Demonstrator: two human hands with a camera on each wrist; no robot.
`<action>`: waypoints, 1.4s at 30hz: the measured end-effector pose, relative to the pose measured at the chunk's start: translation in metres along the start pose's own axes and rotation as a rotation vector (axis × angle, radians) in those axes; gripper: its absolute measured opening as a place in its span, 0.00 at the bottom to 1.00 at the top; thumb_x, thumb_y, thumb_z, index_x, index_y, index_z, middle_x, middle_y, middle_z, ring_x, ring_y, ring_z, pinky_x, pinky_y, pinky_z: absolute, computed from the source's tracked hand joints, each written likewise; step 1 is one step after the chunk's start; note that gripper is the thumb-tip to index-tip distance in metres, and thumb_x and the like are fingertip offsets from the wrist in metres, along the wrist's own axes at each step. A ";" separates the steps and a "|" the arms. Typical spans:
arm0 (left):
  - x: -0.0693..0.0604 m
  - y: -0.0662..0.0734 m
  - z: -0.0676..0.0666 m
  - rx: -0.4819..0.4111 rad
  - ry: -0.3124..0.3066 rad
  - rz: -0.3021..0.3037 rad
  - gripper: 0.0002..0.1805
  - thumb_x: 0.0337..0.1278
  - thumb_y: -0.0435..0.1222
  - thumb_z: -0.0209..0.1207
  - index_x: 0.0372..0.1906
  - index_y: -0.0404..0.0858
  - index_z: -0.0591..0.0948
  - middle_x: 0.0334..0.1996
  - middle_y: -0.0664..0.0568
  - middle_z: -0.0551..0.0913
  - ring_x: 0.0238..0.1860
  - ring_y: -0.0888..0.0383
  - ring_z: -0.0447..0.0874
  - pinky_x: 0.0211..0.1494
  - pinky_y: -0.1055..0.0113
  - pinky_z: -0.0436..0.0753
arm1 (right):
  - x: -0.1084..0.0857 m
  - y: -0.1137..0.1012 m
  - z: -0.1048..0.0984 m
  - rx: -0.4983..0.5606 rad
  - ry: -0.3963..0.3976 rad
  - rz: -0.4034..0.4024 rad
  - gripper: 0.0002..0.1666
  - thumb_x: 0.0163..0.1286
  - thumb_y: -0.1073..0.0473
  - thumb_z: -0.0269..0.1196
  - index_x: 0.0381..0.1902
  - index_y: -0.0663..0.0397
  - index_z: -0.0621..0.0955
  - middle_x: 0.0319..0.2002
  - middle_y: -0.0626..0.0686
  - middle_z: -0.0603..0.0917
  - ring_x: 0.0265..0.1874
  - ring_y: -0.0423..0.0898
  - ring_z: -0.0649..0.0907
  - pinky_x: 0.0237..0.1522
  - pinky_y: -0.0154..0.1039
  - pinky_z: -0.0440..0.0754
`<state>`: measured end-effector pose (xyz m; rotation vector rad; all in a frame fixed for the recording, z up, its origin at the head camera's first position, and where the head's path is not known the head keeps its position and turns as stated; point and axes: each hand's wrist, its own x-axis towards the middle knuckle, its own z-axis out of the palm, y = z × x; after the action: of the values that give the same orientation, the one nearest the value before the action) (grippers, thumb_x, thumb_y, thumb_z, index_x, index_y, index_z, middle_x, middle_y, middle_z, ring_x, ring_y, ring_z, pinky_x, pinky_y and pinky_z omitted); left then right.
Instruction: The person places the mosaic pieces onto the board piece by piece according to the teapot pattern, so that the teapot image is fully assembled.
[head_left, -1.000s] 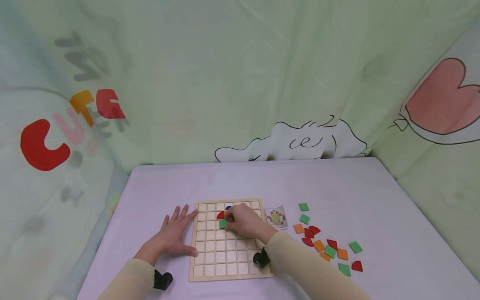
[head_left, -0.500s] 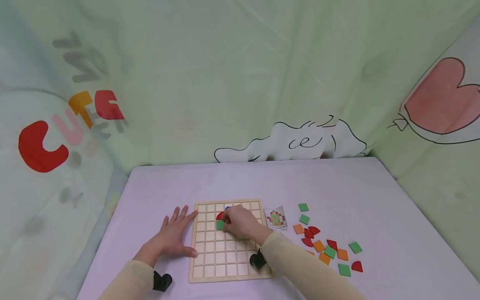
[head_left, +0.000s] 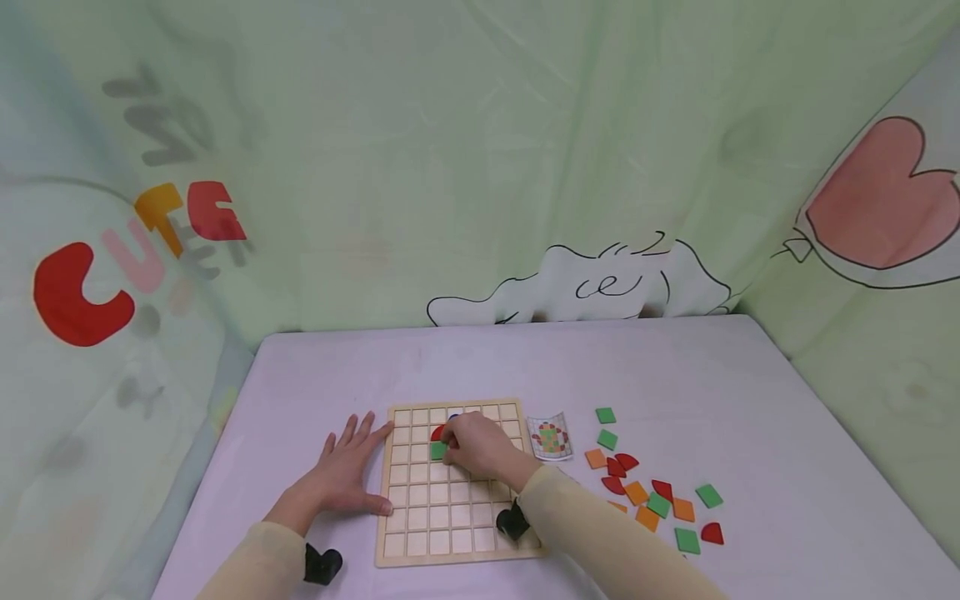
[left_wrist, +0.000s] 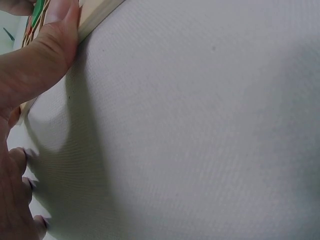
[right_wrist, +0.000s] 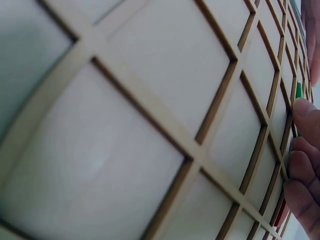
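Observation:
A wooden grid board (head_left: 420,542) lies on the table. My left hand (head_left: 341,475) has its fingers spread beside it, thumb resting on the left rim and index fingertip at the upper left edge. Over the upper middle cells, my right hand (head_left: 483,446) has curled fingers and pinches a green square tile (head_left: 437,451) by its right side. The right wrist view shows the thumb across that tile. Just above sits a red quarter-circle tile (head_left: 437,433). A sliver of a blue piece (head_left: 453,416) shows behind the knuckles; the hand hides neighbouring cells.
A pattern card (head_left: 550,437) lies right of the board. Farther right are loose green squares (head_left: 708,496), orange squares (head_left: 636,493) and red quarter-circles (head_left: 712,533), some overlapping. The right sleeve (head_left: 592,525) crosses the board's lower right corner.
My right hand has shifted slightly left, and the green tile has slid left into line with its cell under the red piece. The left hand keeps its place on the board edge.

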<state>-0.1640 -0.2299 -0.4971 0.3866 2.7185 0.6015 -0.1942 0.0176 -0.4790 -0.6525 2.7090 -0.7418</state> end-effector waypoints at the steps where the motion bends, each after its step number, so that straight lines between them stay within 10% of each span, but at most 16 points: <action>1: 0.000 0.000 0.000 0.000 0.000 0.000 0.69 0.30 0.60 0.80 0.81 0.43 0.59 0.83 0.36 0.47 0.83 0.31 0.36 0.78 0.27 0.42 | 0.000 0.000 0.000 -0.005 0.000 0.003 0.12 0.63 0.61 0.74 0.43 0.59 0.88 0.32 0.48 0.86 0.29 0.36 0.78 0.33 0.31 0.79; 22: 0.001 -0.001 0.001 0.003 0.010 -0.005 0.69 0.29 0.61 0.80 0.81 0.44 0.59 0.83 0.36 0.48 0.82 0.31 0.37 0.78 0.27 0.42 | -0.017 0.006 -0.033 0.104 0.042 -0.037 0.10 0.66 0.67 0.70 0.45 0.64 0.87 0.36 0.52 0.88 0.33 0.42 0.82 0.38 0.35 0.83; 42: 0.001 -0.001 0.001 0.015 -0.004 -0.004 0.70 0.28 0.60 0.81 0.81 0.43 0.58 0.83 0.35 0.47 0.82 0.30 0.36 0.78 0.26 0.42 | -0.087 0.143 -0.114 0.190 0.225 0.169 0.18 0.71 0.64 0.66 0.56 0.66 0.82 0.46 0.60 0.87 0.43 0.50 0.84 0.49 0.42 0.89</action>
<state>-0.1652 -0.2302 -0.4984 0.3852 2.7207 0.5794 -0.2096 0.2173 -0.4494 -0.3075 2.7987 -1.0681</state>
